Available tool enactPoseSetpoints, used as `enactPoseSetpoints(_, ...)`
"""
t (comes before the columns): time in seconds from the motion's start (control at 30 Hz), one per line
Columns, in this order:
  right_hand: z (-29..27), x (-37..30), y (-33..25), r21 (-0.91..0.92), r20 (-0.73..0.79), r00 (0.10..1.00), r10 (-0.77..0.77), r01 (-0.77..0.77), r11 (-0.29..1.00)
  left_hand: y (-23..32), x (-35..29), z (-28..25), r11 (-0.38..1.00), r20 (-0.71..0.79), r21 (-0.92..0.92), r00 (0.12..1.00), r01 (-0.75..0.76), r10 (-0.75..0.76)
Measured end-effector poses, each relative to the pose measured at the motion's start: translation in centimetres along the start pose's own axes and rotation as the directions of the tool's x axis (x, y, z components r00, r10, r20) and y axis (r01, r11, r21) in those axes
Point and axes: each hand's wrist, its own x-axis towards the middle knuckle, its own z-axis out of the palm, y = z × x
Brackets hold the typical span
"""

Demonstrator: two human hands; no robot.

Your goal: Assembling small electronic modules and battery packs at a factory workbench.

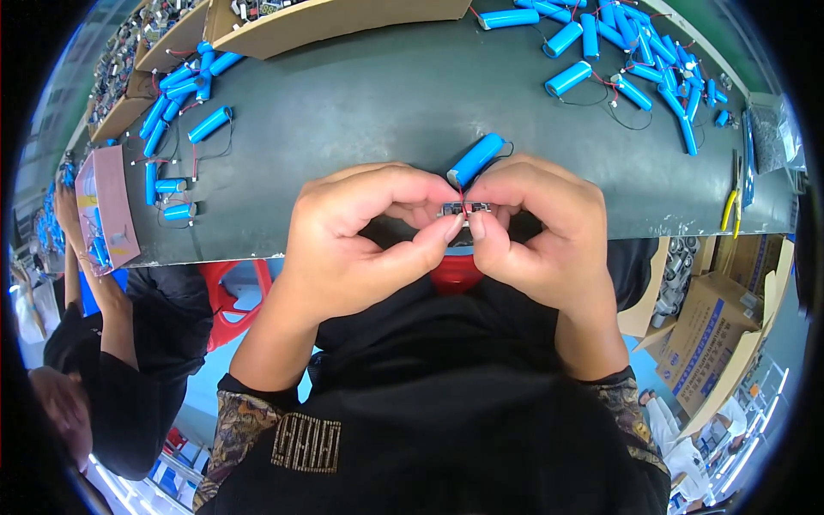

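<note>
Between my two hands, over the near edge of the dark table, is a small circuit board (475, 208) with dark and silvery parts. My left hand (369, 219) pinches its left end between thumb and forefinger. On the other end, my right hand (541, 223) has its thumb and fingers closed in the same way. A blue cylindrical battery (477, 160) lies tilted just beyond my fingertips, and its thin red and black leads run down toward the board. My fingertips hide where the leads meet it.
Loose blue wired batteries (648, 51) pile up at the far right; more batteries (178, 90) lie at the left. Cardboard boxes (343, 26) of small parts stand along the back. Yellow-handled pliers (732, 206) rest at the right edge. A co-worker's arm (107, 296) reaches beside a pink box (120, 202).
</note>
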Motion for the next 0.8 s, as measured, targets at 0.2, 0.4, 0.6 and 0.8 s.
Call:
enactPoseSetpoints(0.2,-0.09,0.07,0.08,-0.001,0.03,0.999,0.012,-0.012,1.0,-0.22,0.14,0.86,0.999,-0.12,-0.031,0.993,0.01,-0.014)
enactPoseSetpoints(0.4,-0.13,0.15,0.15,0.029,-0.007,1.0,0.023,-0.023,0.999,0.14,0.24,0.21,0.998,-0.024,-0.055,0.999,0.025,-0.026)
enactPoseSetpoints(0.6,-0.45,0.04,0.25,0.053,0.037,0.999,0.031,-0.033,0.998,0.06,0.48,-0.09,0.999,0.011,-0.033,1.0,-0.016,0.017)
enactPoseSetpoints(0.8,-0.41,0.15,0.18,0.06,0.051,0.997,0.066,-0.069,0.996,-0.11,0.39,-0.08,0.999,0.011,0.017,1.0,-0.028,0.028)
